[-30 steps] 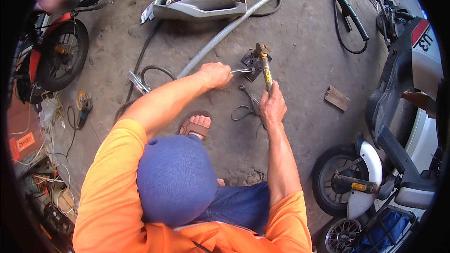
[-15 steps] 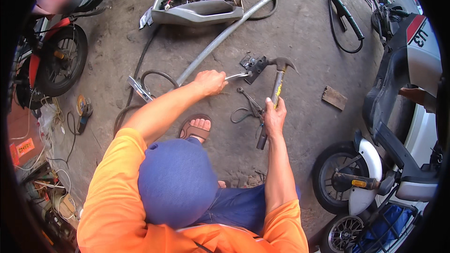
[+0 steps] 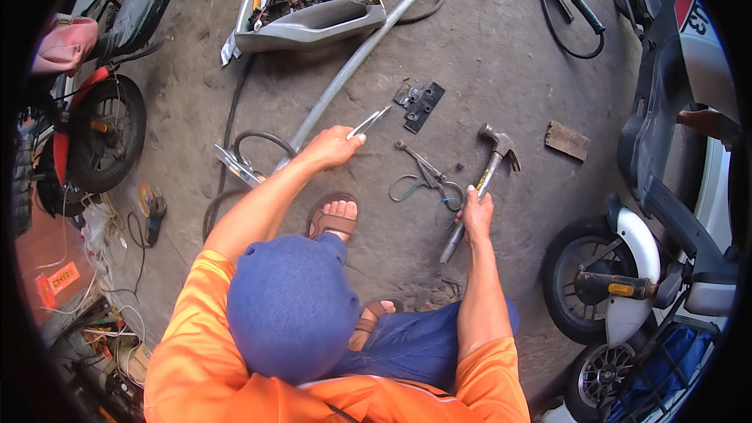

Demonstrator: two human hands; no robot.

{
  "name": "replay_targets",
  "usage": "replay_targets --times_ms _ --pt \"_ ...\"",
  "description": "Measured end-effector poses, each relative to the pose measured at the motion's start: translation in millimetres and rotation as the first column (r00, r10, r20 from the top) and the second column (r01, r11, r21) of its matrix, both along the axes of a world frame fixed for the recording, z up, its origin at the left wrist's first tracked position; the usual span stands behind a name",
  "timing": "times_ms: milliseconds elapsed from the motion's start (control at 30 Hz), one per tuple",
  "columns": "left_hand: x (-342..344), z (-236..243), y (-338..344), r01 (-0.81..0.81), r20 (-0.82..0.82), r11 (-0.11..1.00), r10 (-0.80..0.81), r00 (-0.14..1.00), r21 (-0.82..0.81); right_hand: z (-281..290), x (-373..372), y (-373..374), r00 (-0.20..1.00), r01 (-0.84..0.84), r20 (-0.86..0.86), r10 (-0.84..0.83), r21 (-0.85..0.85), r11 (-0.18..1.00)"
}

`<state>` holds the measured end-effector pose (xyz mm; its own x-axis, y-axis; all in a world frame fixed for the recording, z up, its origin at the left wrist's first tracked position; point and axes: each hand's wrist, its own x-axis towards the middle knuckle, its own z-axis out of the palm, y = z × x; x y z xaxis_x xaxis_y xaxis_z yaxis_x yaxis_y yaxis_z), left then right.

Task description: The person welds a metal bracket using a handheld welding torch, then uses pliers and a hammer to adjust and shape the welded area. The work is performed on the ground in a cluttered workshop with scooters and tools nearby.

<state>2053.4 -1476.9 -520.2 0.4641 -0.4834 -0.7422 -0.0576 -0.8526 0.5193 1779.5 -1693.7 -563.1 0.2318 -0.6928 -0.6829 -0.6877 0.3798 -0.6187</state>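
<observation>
My left hand point(image 3: 335, 147) is closed round a slim silver two-pronged tool point(image 3: 370, 121); its tips point toward a black metal plate with holes point(image 3: 424, 107) and stay apart from it. The plate lies flat on the floor, overlapping a small metal part point(image 3: 407, 93). To the right, my right hand point(image 3: 475, 214) grips a claw hammer point(image 3: 489, 168) mid-handle, its head pointing away from me. Between my hands lies a tool with looped handles point(image 3: 427, 176), and near my left fingers a thin coil spring point(image 3: 367, 152).
A long metal pipe point(image 3: 352, 66) crosses the floor beyond my left hand, beside a grey casing full of parts point(image 3: 313, 23). A wood piece point(image 3: 566, 142) lies right of the hammer. A white scooter wheel point(image 3: 591, 282) stands at right, a red motorbike wheel point(image 3: 106, 133) at left.
The hammer has moved off the plate, to the right and nearer, its head turned. The two-pronged tool's tips have come away from the plate. The whole view has shifted slightly.
</observation>
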Motion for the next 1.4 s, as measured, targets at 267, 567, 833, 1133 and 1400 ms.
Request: replay_targets --times_ms 267,567,833,1133,1400 --pt "8.9 9.9 -25.5 -0.046 -0.039 0.998 0.047 0.998 0.032 4.5 -0.6 -1.3 1.000 -0.006 0.025 0.006 0.011 1.000" --pt "3.2 -13.2 -16.4 0.218 0.251 0.974 -0.196 0.948 -0.064 1.5 -0.5 -1.9 0.999 -0.036 0.026 0.035 0.014 0.999" --pt "-15.9 17.4 -22.7 0.125 -0.179 0.987 -0.104 0.978 0.106 3.3 -1.9 -2.5 0.999 -0.043 0.026 0.043 -0.002 0.999" --pt "-14.7 21.8 -20.0 0.176 -0.088 0.979 -0.167 0.982 0.107 3.2 -0.1 -0.8 0.999 -0.027 0.022 0.027 -0.003 1.000" --pt "-12.9 10.1 -22.8 0.190 0.037 0.982 -0.191 0.981 0.017 6.4 3.3 0.8 0.999 0.020 0.041 -0.022 0.057 0.998"
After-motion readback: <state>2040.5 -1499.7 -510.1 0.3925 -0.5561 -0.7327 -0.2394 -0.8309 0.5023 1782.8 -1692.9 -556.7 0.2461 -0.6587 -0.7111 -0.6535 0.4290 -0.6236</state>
